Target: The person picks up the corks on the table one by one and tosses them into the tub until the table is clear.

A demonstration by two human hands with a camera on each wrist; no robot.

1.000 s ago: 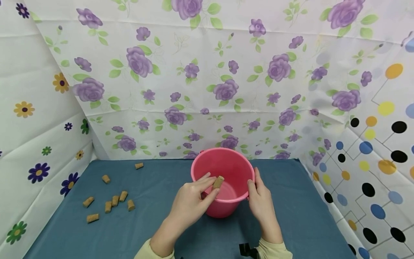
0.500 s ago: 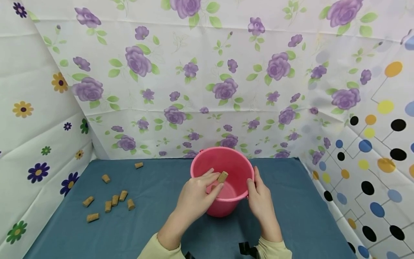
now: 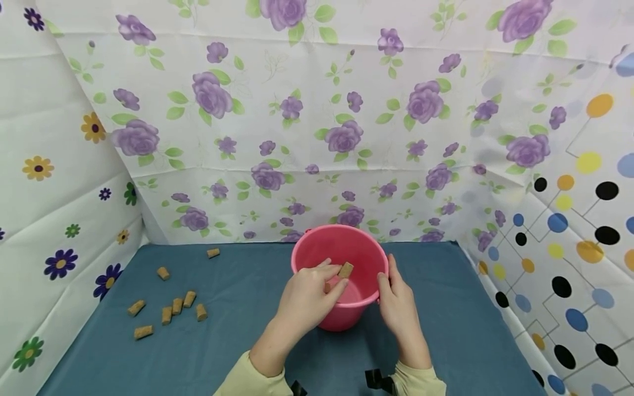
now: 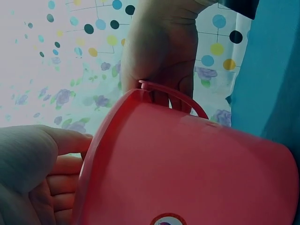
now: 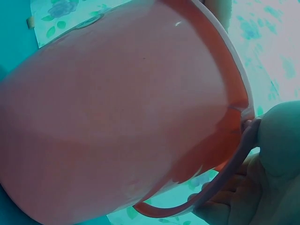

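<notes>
A pink plastic bucket (image 3: 364,250) stands slightly tilted on the blue cloth. Over its mouth my left hand (image 3: 306,294) pinches a cork (image 3: 345,270) between thumb and fingertips. My right hand (image 3: 400,308) grips the bucket's right rim, its thumb at the edge. In the right wrist view its fingers curl by the bucket's pink handle (image 5: 229,171), near where that joins the rim. The left wrist view has the bucket's outer wall (image 4: 201,159) in front, hiding the cork; the left thumb (image 4: 72,140) lies by the rim there.
Several loose corks lie on the cloth to the left, among them one cork (image 3: 143,332) near the front and one cork (image 3: 213,253) by the back edge. A flowered sheet (image 3: 267,137) hangs behind; a dotted sheet (image 3: 569,275) rises on the right.
My left hand has moved a little to the right with the cork, further over the bucket's mouth. The right hand keeps its grip on the rim, and the loose corks stay put.
</notes>
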